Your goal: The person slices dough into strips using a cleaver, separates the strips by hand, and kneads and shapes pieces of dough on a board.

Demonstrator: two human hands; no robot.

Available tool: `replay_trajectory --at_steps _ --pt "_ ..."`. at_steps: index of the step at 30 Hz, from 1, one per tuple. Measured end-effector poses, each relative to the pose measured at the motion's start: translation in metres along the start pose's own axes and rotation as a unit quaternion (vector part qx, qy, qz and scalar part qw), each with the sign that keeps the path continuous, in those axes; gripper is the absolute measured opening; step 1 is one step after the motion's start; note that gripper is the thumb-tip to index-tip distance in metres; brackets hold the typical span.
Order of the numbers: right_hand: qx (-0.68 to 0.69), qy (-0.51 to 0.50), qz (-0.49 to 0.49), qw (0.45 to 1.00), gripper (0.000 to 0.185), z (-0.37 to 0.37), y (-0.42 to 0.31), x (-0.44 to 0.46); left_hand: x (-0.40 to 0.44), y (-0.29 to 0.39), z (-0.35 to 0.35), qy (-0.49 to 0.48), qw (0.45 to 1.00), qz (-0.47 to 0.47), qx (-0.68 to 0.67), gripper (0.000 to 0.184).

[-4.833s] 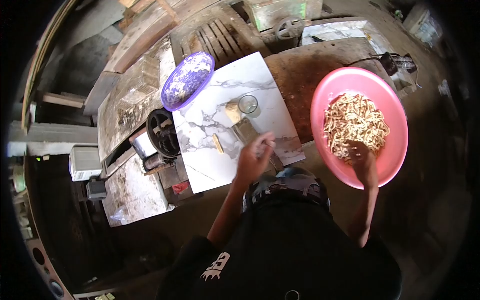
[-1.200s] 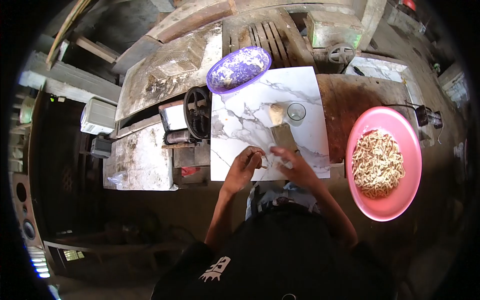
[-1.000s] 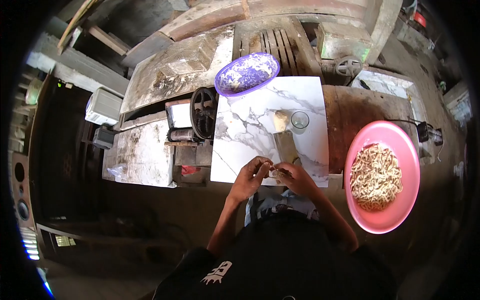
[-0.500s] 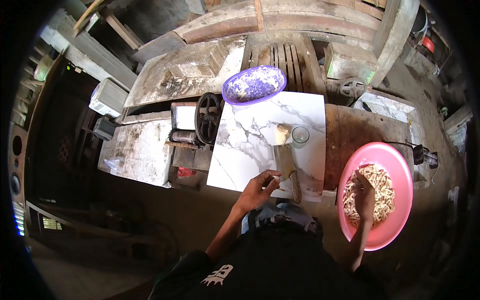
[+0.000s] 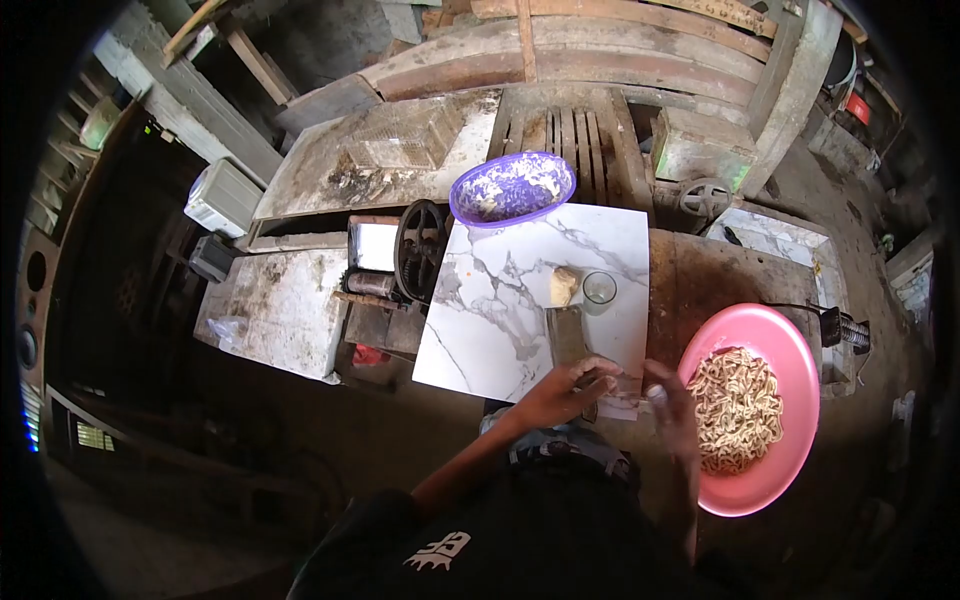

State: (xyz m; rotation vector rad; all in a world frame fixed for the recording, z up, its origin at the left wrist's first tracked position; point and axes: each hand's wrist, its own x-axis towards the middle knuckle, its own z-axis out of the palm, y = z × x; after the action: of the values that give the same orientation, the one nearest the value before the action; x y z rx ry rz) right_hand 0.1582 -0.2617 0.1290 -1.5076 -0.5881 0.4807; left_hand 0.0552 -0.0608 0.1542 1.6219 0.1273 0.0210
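Observation:
My left hand (image 5: 570,390) is over the front edge of the marbled tabletop (image 5: 490,330), fingers loosely bent and apart, with nothing visible in them. Under it lies a cleaver (image 5: 567,335) with a broad grey-brown blade; the handle is mostly hidden by the hand. My right hand (image 5: 670,405) is between the tabletop and the pink basin (image 5: 797,400), smeared by motion. A small pale spot shows at its fingers, too blurred to name. Thin pale dough strips (image 5: 740,410) are heaped in the basin. A dough lump (image 5: 563,286) sits beside a clear glass (image 5: 599,289) beyond the blade.
A purple basin (image 5: 513,188) smeared with pale dough stands at the tabletop's far edge. To the left is a machine with a dark handwheel (image 5: 420,250). A wire rack (image 5: 405,135) lies on the bench behind. A stained wooden surface (image 5: 690,280) adjoins on the right.
My right hand has come out of the pink basin and moved left toward the tabletop's edge. My left hand has shifted right, over the cleaver's handle. The view has tilted slightly.

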Motion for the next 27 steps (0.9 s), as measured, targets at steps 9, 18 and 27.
replay_trajectory --at_steps 9,18,27 --pt "-0.102 -0.123 0.139 0.977 0.024 0.01 0.018 0.001 0.013 -0.022 -0.011 0.054 0.996 0.047 -0.053 0.026" --pt "-0.442 0.183 0.189 0.858 0.038 -0.103 -0.011 -0.035 0.102 -0.156 -0.11 0.248 0.922 -0.058 0.292 0.051" --pt "-0.508 0.231 0.157 0.815 0.049 -0.143 0.086 -0.108 0.165 -0.157 -0.15 -0.025 0.874 -0.018 0.485 0.084"
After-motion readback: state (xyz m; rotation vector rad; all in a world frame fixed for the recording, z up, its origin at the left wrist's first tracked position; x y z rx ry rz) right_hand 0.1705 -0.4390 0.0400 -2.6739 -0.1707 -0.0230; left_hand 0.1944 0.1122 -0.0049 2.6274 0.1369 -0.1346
